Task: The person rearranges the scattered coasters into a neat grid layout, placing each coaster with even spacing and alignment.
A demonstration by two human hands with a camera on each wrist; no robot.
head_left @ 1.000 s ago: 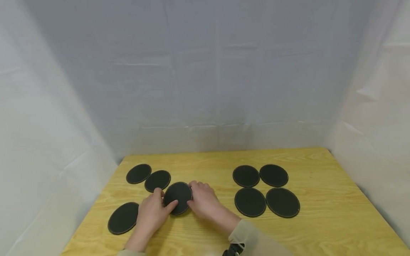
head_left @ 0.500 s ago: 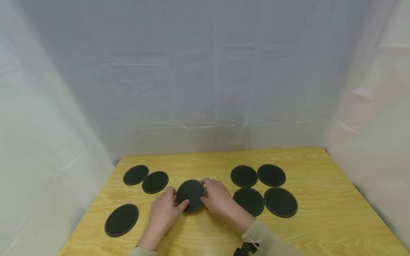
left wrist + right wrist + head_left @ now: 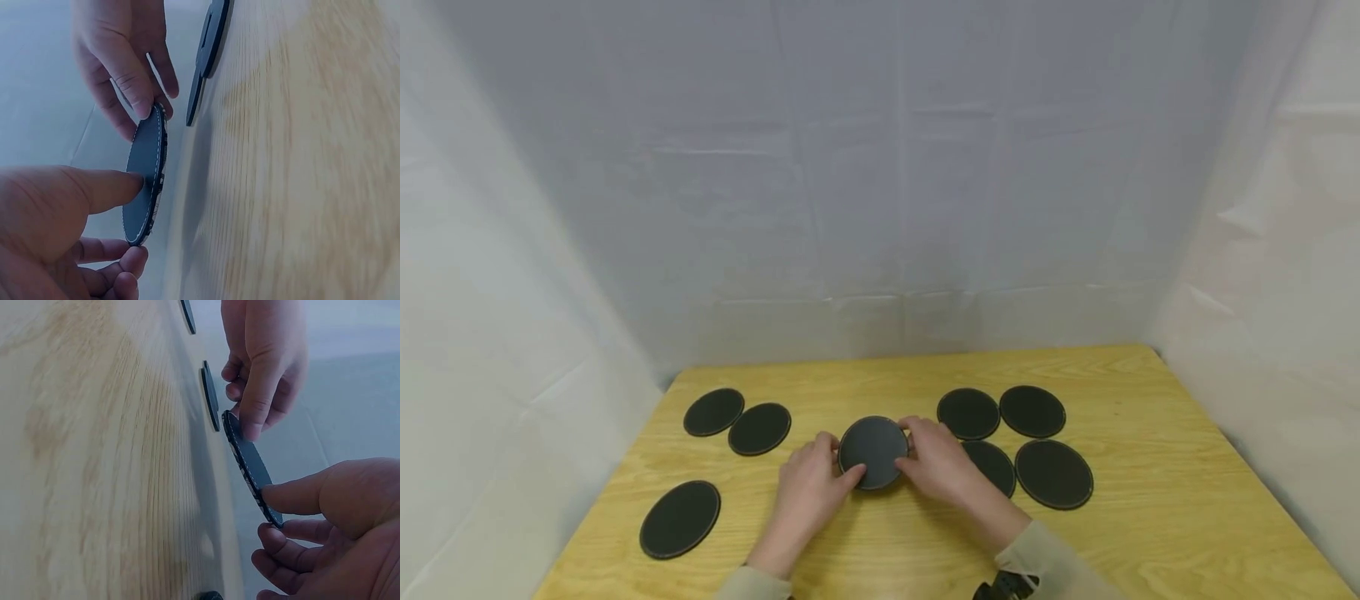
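Observation:
Both hands hold one round black coaster (image 3: 874, 450) above the middle of the wooden table, one hand at each side. My left hand (image 3: 808, 492) pinches its left edge, thumb on the top face and fingertips at the rim. My right hand (image 3: 940, 465) pinches the opposite edge in the same manner. Light stitching runs round the coaster's border in the left wrist view, and whitish marks show along its edge. The right wrist view shows the coaster (image 3: 253, 465) tilted, with a gap between it and the tabletop.
Left on the table (image 3: 880, 558) lie two coasters close together, a rear one (image 3: 714, 412) and a nearer one (image 3: 760, 429), plus a separate coaster (image 3: 681, 519) in front. Several coasters (image 3: 1054, 474) form a block at right, one partly behind my right hand. Pale sheeting (image 3: 880, 208) surrounds the table.
Both hands have carried the held coaster rightward, away from the left coasters towards the table's middle. The right hand now overlaps the block's front-left coaster in the head view.

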